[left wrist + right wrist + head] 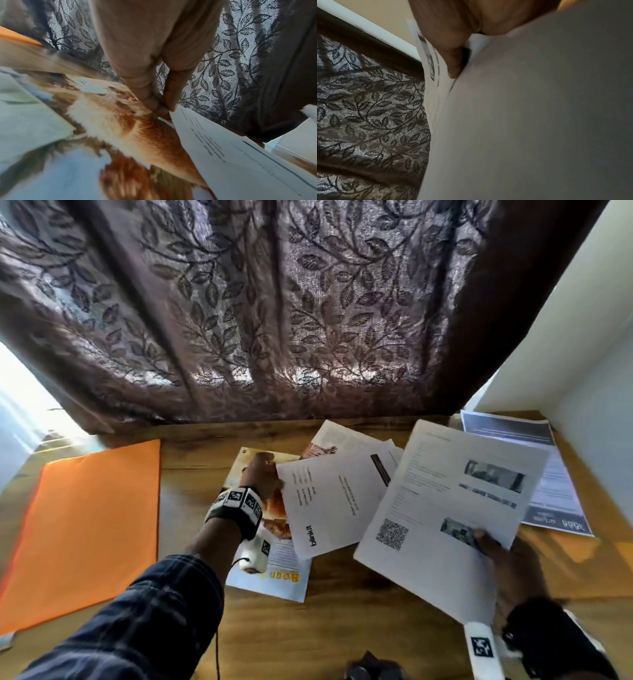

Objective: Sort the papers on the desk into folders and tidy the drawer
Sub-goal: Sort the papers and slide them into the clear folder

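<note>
My left hand [263, 474] pinches the left corner of a white printed sheet [329, 501] marked "blinkit"; in the left wrist view thumb and finger [159, 104] close on that sheet's corner [223, 155]. Under it lies a glossy picture page [274, 522] with an orange-brown animal [120, 121]. My right hand [503, 559] grips a white sheet with photos and a QR code [445, 518], lifted and tilted above the desk; the thumb [453, 59] lies on its printed face. An orange folder [89, 529] lies flat at the left.
More printed sheets [548, 474] and a magazine page [342, 440] lie at the back right of the wooden desk [342, 628]. A dark leaf-patterned curtain [274, 302] hangs behind the desk. A white wall [589, 354] closes the right side.
</note>
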The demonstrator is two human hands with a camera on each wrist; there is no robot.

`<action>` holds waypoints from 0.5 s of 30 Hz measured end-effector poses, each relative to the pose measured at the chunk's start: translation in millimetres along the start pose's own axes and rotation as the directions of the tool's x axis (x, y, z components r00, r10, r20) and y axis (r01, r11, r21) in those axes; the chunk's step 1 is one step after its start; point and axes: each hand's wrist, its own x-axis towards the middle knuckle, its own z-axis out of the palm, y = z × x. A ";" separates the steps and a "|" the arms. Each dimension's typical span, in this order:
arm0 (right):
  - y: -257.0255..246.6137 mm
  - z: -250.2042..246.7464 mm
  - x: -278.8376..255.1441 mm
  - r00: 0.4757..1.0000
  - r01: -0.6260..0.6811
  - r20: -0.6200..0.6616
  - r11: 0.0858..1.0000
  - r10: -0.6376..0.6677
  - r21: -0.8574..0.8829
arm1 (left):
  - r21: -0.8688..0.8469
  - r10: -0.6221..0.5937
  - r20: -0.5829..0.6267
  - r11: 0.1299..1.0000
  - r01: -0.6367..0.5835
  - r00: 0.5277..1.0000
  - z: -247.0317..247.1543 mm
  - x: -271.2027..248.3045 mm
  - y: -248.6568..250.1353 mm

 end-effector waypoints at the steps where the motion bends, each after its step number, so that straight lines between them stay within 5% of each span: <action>1: -1.9 8.7 -1.0 1.000 0.002 0.025 1.000 -0.002 -0.021 | 0.026 0.006 0.019 1.000 -0.006 1.000 -3.0 2.5 0.3; 7: 13.7 43.3 2.7 0.999 -0.007 0.036 0.974 0.015 -0.225 | -0.078 -0.013 0.086 0.997 0.020 0.996 -8.2 17.5 -7.1; 11: 21.1 52.0 -1.6 1.000 -0.007 -0.015 0.967 0.003 -0.254 | -0.252 0.057 0.263 0.968 0.011 0.963 1.3 -24.5 -2.5; 15: 17.7 53.7 -5.7 0.999 -0.012 -0.042 0.957 0.000 -0.289 | -0.357 0.049 0.245 0.933 0.043 0.968 14.6 -50.0 -14.6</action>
